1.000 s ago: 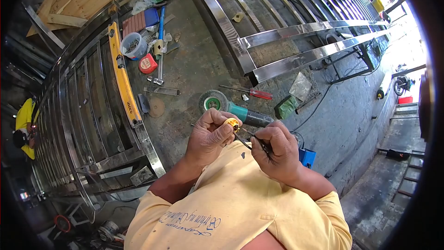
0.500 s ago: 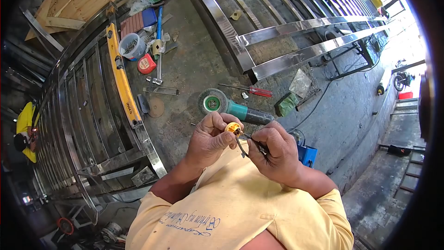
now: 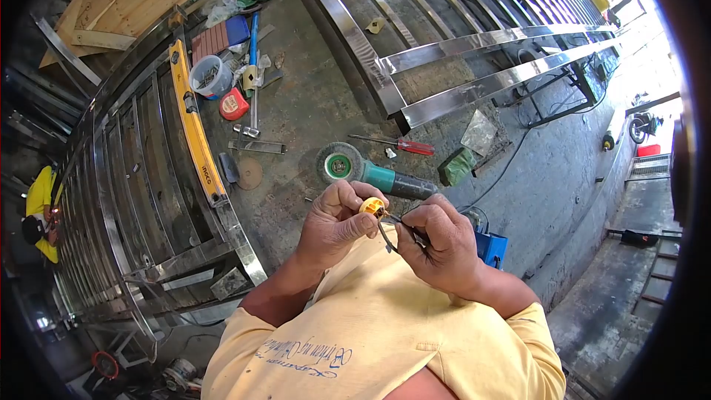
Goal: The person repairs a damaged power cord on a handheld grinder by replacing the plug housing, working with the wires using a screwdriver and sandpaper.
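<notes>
Between thumb and fingers, my left hand [image 3: 335, 224] grips a small round yellow electrical plug [image 3: 372, 206], its open side facing my right hand. Dark wires [image 3: 384, 235] run out of the plug, and one loops down below it. My right hand [image 3: 442, 250] is closed on the dark cable just right of the plug, thumb against the curled fingers. Just beyond both hands, an angle grinder [image 3: 381, 176] with a green-centred disc lies on the work surface. A screwdriver [image 3: 412, 147] with a red handle rests behind the grinder.
Polished metal frames [image 3: 481, 90] stand at the right, with another barred frame [image 3: 244, 241] at the left carrying a yellow spirit level [image 3: 194, 122]. A tape measure [image 3: 234, 104], a hammer [image 3: 255, 89] and a bucket [image 3: 212, 80] sit behind. Another person in yellow [image 3: 41, 192] is far left.
Both hands keep nearly the same hold on the plug and wires. The view shifts very slightly; the person at the far left has moved a little.
</notes>
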`<state>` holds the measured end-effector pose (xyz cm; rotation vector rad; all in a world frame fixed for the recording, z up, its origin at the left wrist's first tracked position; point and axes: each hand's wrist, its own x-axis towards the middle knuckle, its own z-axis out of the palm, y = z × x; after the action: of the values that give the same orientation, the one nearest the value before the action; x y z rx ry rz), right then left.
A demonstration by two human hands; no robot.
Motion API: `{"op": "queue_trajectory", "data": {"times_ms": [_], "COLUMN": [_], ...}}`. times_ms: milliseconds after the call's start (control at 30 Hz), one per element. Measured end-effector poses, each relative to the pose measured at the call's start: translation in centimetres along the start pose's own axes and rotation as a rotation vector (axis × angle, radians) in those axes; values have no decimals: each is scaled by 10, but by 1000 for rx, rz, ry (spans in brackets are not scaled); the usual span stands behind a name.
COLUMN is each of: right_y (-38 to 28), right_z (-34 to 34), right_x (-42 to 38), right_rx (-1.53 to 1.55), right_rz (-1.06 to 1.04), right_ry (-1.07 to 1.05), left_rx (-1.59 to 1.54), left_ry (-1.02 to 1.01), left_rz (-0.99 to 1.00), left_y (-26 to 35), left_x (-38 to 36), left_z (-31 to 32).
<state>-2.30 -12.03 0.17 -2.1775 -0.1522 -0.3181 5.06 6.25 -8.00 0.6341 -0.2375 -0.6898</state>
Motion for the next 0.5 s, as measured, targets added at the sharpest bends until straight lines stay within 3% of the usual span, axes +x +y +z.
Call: {"op": "queue_trajectory", "data": {"times_ms": [500], "right_y": [-1], "right_z": [-3], "right_x": [-2], "right_rx": [22], "right_rz": [29], "right_ry": [-8], "left_rx": [307], "left_ry": [-19], "left_rz": [161], "left_y": [0], "left_x": [-5], "left_z": [5]}}
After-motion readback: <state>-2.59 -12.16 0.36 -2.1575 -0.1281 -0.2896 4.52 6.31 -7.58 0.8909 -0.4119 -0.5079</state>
